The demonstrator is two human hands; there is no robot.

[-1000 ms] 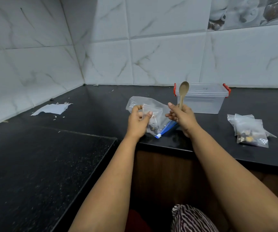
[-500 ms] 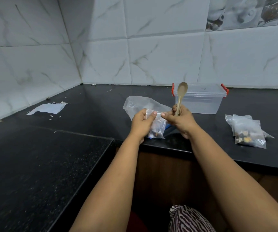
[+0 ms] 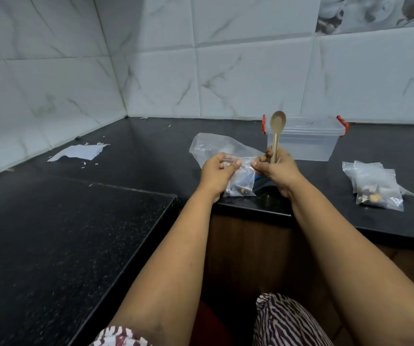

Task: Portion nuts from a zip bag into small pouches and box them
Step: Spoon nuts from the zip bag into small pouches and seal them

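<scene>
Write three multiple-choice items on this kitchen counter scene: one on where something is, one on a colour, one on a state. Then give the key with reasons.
1. Where do the filled clear pouches lie?
A. On the black counter, right of the box
B. Inside the box
C. On the torn white paper

2. What colour are the latches of the clear plastic box?
A. Blue
B. Red
C. Green

3. How is the pale wooden spoon held?
A. Flat on the counter
B. Bowl down in the zip bag
C. Upright in the right hand, bowl up

Key:
A, the filled clear pouches rest on the black counter to the right of the clear plastic box.
B, the latches at its ends are red.
C, the right hand grips the pale wooden spoon upright while both hands pinch the small clear pouch; the left hand holds its other corner.
</scene>
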